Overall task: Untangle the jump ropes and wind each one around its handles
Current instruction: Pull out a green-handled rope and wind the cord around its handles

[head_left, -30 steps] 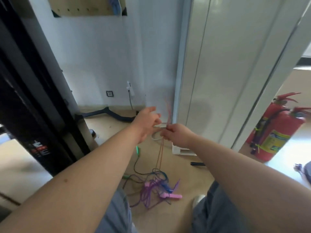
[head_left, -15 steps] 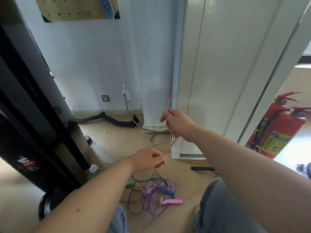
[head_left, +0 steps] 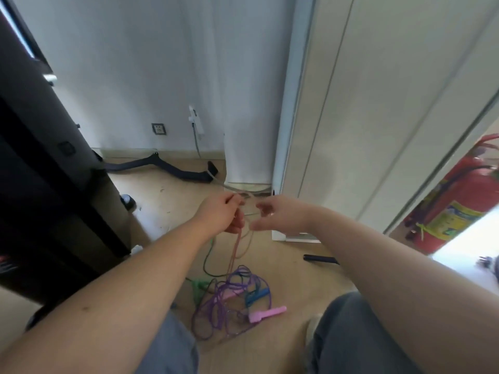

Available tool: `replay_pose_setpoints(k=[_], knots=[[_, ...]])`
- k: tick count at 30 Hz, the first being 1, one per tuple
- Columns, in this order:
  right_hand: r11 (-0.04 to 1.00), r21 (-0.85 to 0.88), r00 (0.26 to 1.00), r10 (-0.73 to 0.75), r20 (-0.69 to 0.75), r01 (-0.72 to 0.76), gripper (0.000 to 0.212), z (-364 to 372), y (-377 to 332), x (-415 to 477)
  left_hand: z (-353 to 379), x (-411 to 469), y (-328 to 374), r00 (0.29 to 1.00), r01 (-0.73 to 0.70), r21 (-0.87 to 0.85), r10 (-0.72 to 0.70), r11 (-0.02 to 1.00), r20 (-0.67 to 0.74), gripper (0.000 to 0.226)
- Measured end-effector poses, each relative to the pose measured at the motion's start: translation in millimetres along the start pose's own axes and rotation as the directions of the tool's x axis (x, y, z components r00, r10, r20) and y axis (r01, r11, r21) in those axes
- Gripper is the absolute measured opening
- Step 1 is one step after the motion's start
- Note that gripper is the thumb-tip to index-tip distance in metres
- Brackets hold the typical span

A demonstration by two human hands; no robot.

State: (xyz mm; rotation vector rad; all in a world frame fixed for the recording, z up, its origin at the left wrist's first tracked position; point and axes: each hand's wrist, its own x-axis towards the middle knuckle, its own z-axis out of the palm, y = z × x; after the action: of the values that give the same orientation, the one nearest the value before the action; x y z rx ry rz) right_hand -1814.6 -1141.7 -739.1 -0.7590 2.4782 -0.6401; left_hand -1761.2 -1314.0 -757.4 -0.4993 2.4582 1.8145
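Left hand clenched on pink rope, strand hanging near-vertical down to tangled pile on floor. Right hand just beside, fingers loosely spread; grip on rope unclear. Pink handle flat, pointing right.

Daylight glares lower right; hands motion-blurred, edges fisheye-warped.

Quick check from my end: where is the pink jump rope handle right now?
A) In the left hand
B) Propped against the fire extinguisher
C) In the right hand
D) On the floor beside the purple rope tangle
D: the pink handle lies on the floor at the right edge of the purple rope tangle, well below both hands, which work a thin pinkish rope.
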Motion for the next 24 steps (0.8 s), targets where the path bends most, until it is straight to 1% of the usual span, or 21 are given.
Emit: replay_pose_setpoints(k=[1, 2, 3, 5, 6, 7, 8, 10, 11, 12, 13, 14, 15, 16, 17, 18, 19, 20, 22, 24], knots=[[1.0, 0.007, 1.0, 0.001, 0.013, -0.001, 0.07, 5.5, 1.2, 6.6, 2.5, 4.1, 2.5, 1.0, -0.008, -0.064, 0.008, 0.998, -0.008, 0.023], [1.0, 0.024, 1.0, -0.002, 0.015, 0.002, 0.07, 11.6, 2.1, 12.7, 5.7, 7.5, 3.2, 1.0, -0.016, -0.127, 0.014, 0.992, -0.018, 0.024], [0.998, 0.065, 1.0, -0.007, 0.017, 0.006, 0.066, 18.3, 4.8, 19.3, 9.7, 10.8, 2.4, 1.0, -0.02, -0.191, 0.015, 0.981, -0.027, 0.024], [0.989, 0.145, 0.999, -0.011, 0.04, 0.005, 0.044, 27.6, 7.5, 29.8, 17.2, 15.7, 1.1, 1.0, -0.014, -0.322, 0.006, 0.947, -0.025, 0.024], [0.989, 0.15, 0.999, -0.016, 0.05, 0.008, 0.031, 29.7, 8.5, 34.6, 19.1, 18.0, 1.2, 1.0, -0.005, -0.369, -0.001, 0.929, -0.016, 0.024], [0.989, 0.145, 0.998, -0.014, 0.062, 0.005, 0.023, 30.3, 8.8, 38.0, 19.8, 20.7, 1.7, 1.0, -0.003, -0.39, 0.001, 0.921, -0.006, 0.024], [0.989, 0.151, 0.997, -0.005, 0.072, -0.006, 0.021, 29.7, 8.9, 40.7, 18.7, 23.3, 2.7, 1.0, -0.015, -0.377, 0.016, 0.926, 0.0, 0.024], [0.987, 0.161, 0.999, 0.011, 0.043, -0.018, 0.027, 27.3, 10.4, 48.5, 14.4, 29.7, 3.2, 0.998, -0.064, -0.256, 0.056, 0.965, -0.038, 0.026], [0.984, 0.175, 1.0, 0.03, 0.002, -0.03, 0.031, 26.2, 11.2, 52.7, 12.4, 33.7, 0.7, 0.994, -0.073, -0.178, 0.058, 0.981, -0.089, 0.027], [0.972, 0.231, 0.996, 0.062, -0.058, -0.047, 0.034, 26.1, 12.7, 57.6, 11.3, 38.2, -3.9, 0.987, -0.062, -0.115, 0.044, 0.991, -0.154, 0.025], [0.943, 0.329, 0.987, 0.105, -0.126, -0.058, 0.035, 26.4, 14.5, 63.1, 11.6, 44.1, -10.5, 0.978, -0.031, -0.079, 0.014, 0.996, -0.206, 0.022], [0.894, 0.444, 0.972, 0.15, -0.183, -0.054, 0.035, 26.8, 15.5, 68.4, 11.9, 48.8, -17.6, 0.974, 0.025, -0.069, -0.04, 0.997, -0.224, 0.02], [0.837, 0.545, 0.958, 0.186, -0.218, -0.039, 0.035, 27.4, 15.0, 73.3, 13.5, 53.1, -26.4, 0.976, 0.1, -0.06, -0.11, 0.993, -0.191, 0.025], [0.788, 0.615, 0.95, 0.204, -0.236, -0.016, 0.035, 27.3, 13.3, 77.1, 15.9, 55.7, -35.0, 0.98, 0.17, -0.008, -0.17, 0.985, -0.1, 0.033], [0.751, 0.66, 0.949, 0.2, -0.245, 0.012, 0.035, 26.8, 10.9, 80.2, 18.6, 56.0, -42.5, 0.978, 0.199, 0.109, -0.204, 0.974, 0.034, 0.04], [0.724, 0.689, 0.951, 0.182, -0.249, 0.042, 0.035, 26.4, 8.1, 81.8, 20.6, 53.9, -48.0, 0.956, 0.181, 0.247, -0.229, 0.952, 0.183, 0.043], [0.703, 0.708, 0.955, 0.16, -0.248, 0.066, 0.035, 25.6, 4.7, 82.2, 22.4, 50.2, -51.0, 0.919, 0.127, 0.36, -0.246, 0.924, 0.307, 0.042], [0.692, 0.718, 0.959, 0.144, -0.246, 0.08, 0.035, 24.9, 2.1, 82.4, 22.4, 47.7, -53.7, 0.889, 0.069, 0.438, -0.254, 0.896, 0.381, 0.037], [0.698, 0.71, 0.956, 0.139, -0.259, 0.091, 0.035, 22.6, 0.4, 83.2, 18.1, 48.2, -59.4, 0.872, -0.007, 0.526, -0.252, 0.851, 0.419, 0.025], [0.755, 0.648, 0.939, 0.146, -0.311, 0.097, 0.035, 18.4, 3.3, 82.8, 10.4, 53.1, -64.5, 0.896, -0.044, 0.581, -0.224, 0.813, 0.382, 0.021]])
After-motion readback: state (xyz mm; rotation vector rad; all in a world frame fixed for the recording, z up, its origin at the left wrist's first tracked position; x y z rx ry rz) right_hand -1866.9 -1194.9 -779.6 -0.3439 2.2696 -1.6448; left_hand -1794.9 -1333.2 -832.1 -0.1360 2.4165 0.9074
